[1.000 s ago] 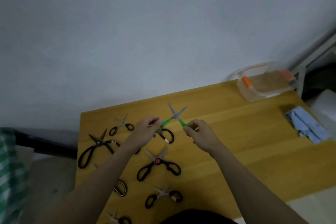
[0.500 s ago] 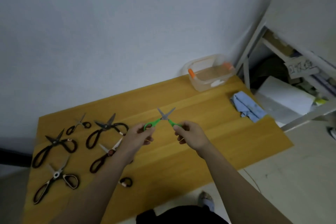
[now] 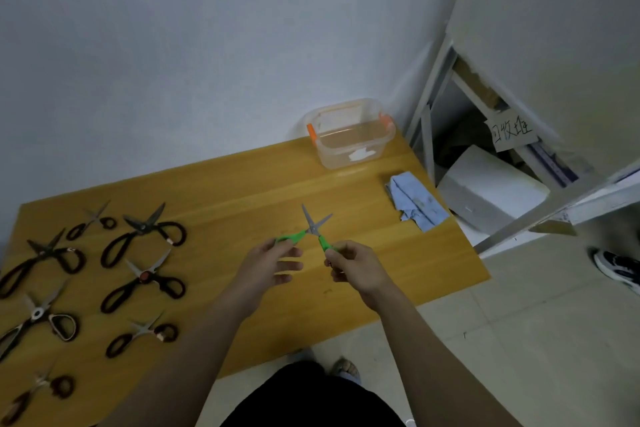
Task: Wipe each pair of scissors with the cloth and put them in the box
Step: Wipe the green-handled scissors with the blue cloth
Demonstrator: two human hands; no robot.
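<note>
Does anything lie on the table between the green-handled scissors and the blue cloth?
No. In the head view, only bare wooden tabletop separates the green-handled scissors from the crumpled blue cloth.

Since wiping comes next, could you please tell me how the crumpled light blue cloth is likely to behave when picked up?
The crumpled light blue cloth lies in soft folds on the wooden table, so it will probably droop limply rather than hold shape. It looks thin, so likely light. Being fabric, it should bunch rather than slide if pushed.
</note>
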